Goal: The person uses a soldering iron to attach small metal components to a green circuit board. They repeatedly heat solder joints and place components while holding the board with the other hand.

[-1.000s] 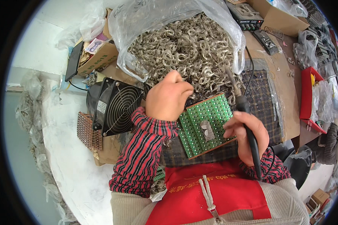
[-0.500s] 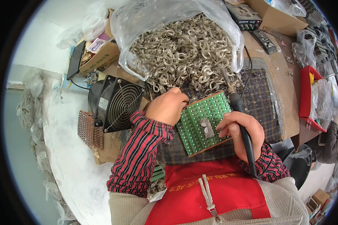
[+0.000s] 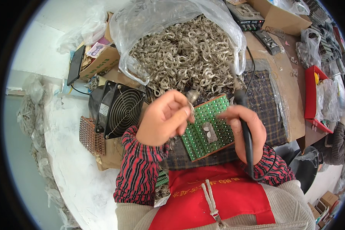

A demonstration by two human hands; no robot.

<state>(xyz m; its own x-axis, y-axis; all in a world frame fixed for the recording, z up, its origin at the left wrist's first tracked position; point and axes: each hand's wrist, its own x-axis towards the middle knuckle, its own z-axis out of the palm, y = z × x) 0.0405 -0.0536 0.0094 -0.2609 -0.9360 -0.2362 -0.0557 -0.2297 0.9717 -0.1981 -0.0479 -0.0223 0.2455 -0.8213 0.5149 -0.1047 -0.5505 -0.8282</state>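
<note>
My left hand (image 3: 161, 120) is raised by the left edge of a green circuit board (image 3: 199, 143), thumb and fingers pinched on a small silvery wire loop (image 3: 192, 112) that is partly hidden. Wrapped round the black handle of a soldering iron (image 3: 240, 98), my right hand (image 3: 253, 130) hovers over the board's right side, the iron's tip pointing away from me. Rows of small pale components cover the board, and a small clear piece with white round parts (image 3: 209, 132) lies on it. Behind it, a large clear plastic bag (image 3: 120, 42) holds a heap of similar coiled wires (image 3: 184, 53).
A black fan (image 3: 124, 111) stands at the left beside stacked brown boards (image 3: 92, 138). Just past the green board lies a rounded metallic object (image 3: 193, 96). Checked cloth (image 3: 266, 115) covers the work surface. A soldering station (image 3: 247, 19) and a red box (image 3: 314, 92) are at the right.
My left hand has come back from the edge of the wire heap and lifted, now with a wire loop at its fingertips. The iron has shifted slightly; the board stays about where it was.
</note>
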